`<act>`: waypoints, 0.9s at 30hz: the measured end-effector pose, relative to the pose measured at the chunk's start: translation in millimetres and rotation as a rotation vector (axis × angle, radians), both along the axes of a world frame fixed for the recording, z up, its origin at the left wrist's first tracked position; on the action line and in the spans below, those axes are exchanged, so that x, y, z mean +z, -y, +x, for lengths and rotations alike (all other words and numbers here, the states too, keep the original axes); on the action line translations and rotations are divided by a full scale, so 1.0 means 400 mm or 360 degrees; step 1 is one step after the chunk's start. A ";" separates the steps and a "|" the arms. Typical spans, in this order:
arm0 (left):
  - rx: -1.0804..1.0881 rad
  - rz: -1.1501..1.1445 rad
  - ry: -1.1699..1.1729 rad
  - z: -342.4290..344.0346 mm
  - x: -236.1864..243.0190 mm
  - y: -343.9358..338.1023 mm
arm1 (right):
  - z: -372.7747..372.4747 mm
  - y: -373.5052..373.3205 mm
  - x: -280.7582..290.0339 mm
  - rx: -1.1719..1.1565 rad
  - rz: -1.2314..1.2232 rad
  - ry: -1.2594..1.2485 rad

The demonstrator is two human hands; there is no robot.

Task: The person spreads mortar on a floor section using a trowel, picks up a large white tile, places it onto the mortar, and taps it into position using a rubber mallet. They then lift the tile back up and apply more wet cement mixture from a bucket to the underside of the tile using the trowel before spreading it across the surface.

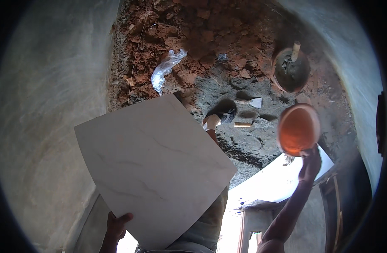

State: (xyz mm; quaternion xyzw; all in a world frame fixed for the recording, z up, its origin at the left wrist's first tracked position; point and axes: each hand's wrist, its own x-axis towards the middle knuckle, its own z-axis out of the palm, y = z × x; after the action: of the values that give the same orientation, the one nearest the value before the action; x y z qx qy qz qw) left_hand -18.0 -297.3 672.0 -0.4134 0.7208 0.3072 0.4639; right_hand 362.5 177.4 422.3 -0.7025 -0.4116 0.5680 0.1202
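Note:
A large, pale square tile [155,160] with faint grey veins is tilted across the middle of the view. My left hand [117,225] grips its lower left edge, the thumb lying on the face. Held out to the right by its rim, an orange bowl [299,128] is in my right hand [310,164]; its inside looks bare. A scraper [255,102] with a pale blade and a trowel [244,125] with a wooden handle lie on grey, sandy mortar [248,141] just left of the bowl. My foot [213,121] shows beyond the tile's right edge.
A second bowl [278,76] holding grey mortar and a wooden-handled tool [295,50] stands at the far right. Broken red earth [219,38] covers the far ground, with crumpled clear plastic [166,69] on it. A string [136,55] runs along the left. Plastered walls [50,118] flank both sides.

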 end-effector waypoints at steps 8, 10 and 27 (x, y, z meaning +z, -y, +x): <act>0.0030 0.0076 -0.0028 -0.031 -0.046 0.083 | -0.363 0.221 -0.070 0.0198 -0.0305 -0.0318; -0.0019 0.0003 -0.0043 -0.039 -0.049 0.096 | -0.510 0.268 -0.118 0.0201 -0.0286 -0.0337; 0.0208 -0.0079 -0.0151 -0.050 -0.091 0.156 | -1.154 0.308 -0.489 0.0829 0.0181 0.0118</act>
State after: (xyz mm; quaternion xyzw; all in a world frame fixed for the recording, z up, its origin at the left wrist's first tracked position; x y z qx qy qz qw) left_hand -37.9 -359.6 635.8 -0.4559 0.7209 0.3379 0.3978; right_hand -99.1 54.2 226.6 -0.5852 -0.6139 0.5297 -0.0058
